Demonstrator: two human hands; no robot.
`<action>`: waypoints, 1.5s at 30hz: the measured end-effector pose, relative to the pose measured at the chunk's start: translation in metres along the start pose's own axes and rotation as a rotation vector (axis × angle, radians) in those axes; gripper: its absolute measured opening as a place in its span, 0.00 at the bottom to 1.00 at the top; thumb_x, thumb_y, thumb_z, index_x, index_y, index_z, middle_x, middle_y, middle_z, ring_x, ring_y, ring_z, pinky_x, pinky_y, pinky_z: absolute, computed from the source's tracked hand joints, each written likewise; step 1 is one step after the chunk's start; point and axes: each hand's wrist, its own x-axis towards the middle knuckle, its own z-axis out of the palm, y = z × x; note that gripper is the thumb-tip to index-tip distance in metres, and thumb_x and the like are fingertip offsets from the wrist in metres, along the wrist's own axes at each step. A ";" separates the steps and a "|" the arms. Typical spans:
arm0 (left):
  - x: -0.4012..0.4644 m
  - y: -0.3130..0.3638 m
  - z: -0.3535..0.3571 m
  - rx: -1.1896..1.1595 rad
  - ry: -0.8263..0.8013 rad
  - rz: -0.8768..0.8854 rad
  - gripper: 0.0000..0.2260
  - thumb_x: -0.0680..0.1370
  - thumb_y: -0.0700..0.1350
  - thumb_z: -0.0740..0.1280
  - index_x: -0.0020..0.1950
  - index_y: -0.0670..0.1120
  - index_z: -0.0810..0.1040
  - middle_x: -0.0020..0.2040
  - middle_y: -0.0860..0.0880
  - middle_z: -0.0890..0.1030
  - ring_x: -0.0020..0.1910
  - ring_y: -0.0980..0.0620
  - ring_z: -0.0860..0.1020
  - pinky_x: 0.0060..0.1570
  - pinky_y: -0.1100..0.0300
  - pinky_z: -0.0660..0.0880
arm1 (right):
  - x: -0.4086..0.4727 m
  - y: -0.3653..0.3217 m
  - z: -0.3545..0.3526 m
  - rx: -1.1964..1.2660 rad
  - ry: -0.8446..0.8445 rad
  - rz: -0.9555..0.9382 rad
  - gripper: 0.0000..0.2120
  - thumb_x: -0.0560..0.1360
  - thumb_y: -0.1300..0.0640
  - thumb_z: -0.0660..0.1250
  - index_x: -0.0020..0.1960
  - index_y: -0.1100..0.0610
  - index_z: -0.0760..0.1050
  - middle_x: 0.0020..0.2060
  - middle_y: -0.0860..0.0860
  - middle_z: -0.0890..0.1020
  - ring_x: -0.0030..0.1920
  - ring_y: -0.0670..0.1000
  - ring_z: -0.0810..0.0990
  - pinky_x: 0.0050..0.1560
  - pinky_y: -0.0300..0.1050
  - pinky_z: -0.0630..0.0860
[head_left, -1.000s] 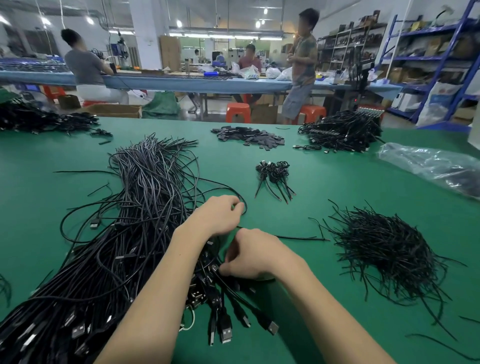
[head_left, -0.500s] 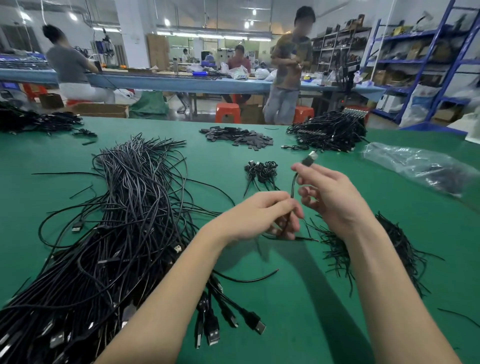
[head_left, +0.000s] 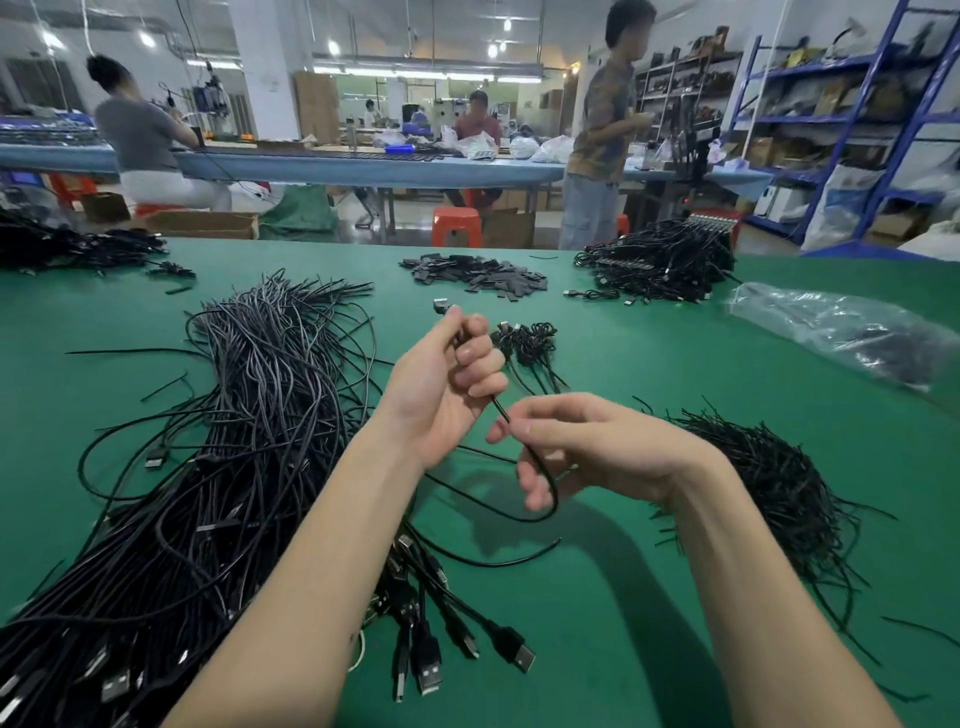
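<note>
Above the green table (head_left: 623, 597) I hold one thin black USB cable (head_left: 545, 499). My left hand (head_left: 441, 387) is curled round its upper part, and the metal plug (head_left: 440, 305) sticks out above the fingers. My right hand (head_left: 592, 449) pinches the same cable just below, between thumb and forefinger. From there the cable hangs in a loop under the right hand. A large bundle of black USB cables (head_left: 218, 467) lies on the left, with its plugs (head_left: 431, 670) fanned out near the front edge.
A heap of short black ties (head_left: 769, 483) lies to the right. Small tied cable bundles (head_left: 524, 343), flat black pieces (head_left: 478, 278), a cable pile (head_left: 670, 265) and a clear plastic bag (head_left: 841, 332) sit farther back. People work at a blue bench behind.
The plug end passed from my right hand to my left hand, which rose with it. My right hand dropped and now pinches the cable below, forming a loop.
</note>
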 end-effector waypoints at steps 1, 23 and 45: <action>0.000 0.000 0.000 -0.005 -0.002 0.002 0.18 0.86 0.50 0.53 0.40 0.46 0.69 0.27 0.54 0.62 0.23 0.58 0.58 0.22 0.66 0.59 | -0.004 -0.001 -0.003 -0.007 -0.039 0.042 0.14 0.81 0.50 0.64 0.59 0.59 0.77 0.37 0.56 0.83 0.38 0.54 0.84 0.42 0.44 0.81; -0.004 -0.018 0.001 0.836 -0.219 -0.288 0.23 0.86 0.49 0.50 0.55 0.36 0.81 0.52 0.36 0.84 0.53 0.41 0.84 0.54 0.53 0.81 | -0.004 -0.012 -0.028 0.485 0.366 0.026 0.05 0.78 0.57 0.67 0.46 0.58 0.73 0.38 0.52 0.76 0.24 0.41 0.65 0.16 0.31 0.58; -0.010 0.011 -0.015 0.038 -0.284 -0.091 0.21 0.84 0.49 0.54 0.60 0.39 0.83 0.60 0.42 0.83 0.59 0.42 0.82 0.52 0.54 0.81 | -0.010 0.036 -0.032 0.575 -0.159 0.028 0.11 0.74 0.67 0.71 0.52 0.55 0.77 0.40 0.52 0.75 0.29 0.43 0.72 0.19 0.30 0.68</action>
